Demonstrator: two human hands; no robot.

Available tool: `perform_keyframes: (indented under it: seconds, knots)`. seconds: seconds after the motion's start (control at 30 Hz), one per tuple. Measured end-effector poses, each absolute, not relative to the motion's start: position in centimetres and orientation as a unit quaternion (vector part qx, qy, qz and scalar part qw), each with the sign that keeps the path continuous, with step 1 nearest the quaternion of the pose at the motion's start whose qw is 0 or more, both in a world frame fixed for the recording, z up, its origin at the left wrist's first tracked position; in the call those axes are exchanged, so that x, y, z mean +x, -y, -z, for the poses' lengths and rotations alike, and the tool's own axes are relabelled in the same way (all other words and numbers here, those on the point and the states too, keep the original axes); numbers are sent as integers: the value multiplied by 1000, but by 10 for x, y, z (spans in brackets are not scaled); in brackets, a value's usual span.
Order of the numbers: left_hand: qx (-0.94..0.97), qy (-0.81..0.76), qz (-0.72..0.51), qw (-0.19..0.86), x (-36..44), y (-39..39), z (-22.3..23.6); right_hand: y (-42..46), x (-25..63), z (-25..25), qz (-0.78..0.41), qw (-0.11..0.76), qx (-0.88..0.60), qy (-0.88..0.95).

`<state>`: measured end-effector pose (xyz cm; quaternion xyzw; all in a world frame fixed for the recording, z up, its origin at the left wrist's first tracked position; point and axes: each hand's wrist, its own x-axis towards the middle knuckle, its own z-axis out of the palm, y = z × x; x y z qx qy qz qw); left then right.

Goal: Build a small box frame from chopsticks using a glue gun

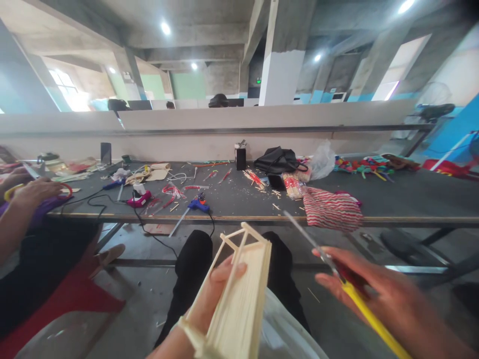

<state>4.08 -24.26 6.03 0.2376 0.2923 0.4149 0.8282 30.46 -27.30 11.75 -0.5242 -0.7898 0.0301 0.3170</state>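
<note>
My left hand (220, 279) is wrapped around a model made of thin pale wooden sticks (243, 294), its fingers passing under an open stick frame and gripping a flat panel. The model is tilted, its far end pointing up toward the table. Out to the right, my right hand (359, 279) grips a tool with a yellow handle (368, 314) and a long thin metal blade (303, 229). The blade points up and left, apart from the model. I cannot tell the tool's exact kind.
A blue glue gun (199, 205) lies near the edge of the dark table (232, 212). Sticks, a pink power socket (139, 199), a black bag (279, 159) and a striped cloth (331, 209) are around it. At left, another person's hands (35, 192) hold scissors.
</note>
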Motion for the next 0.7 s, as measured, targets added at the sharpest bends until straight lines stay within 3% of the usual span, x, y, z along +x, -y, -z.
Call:
perform_keyframes:
  seconds: [0.13, 0.23, 0.53, 0.7]
  knots:
    - [277, -314, -476, 773, 41, 218, -65, 253, 266, -86, -419, 435, -536, 590]
    - [284, -358, -524, 719, 42, 203, -61, 239, 237, -61, -545, 471, -463, 516]
    - [294, -315, -511, 744, 37, 183, -47, 213, 199, -37, -639, 549, -388, 374]
    - [295, -298, -471, 776, 35, 179, -44, 195, 197, -34, -603, 592, -410, 343]
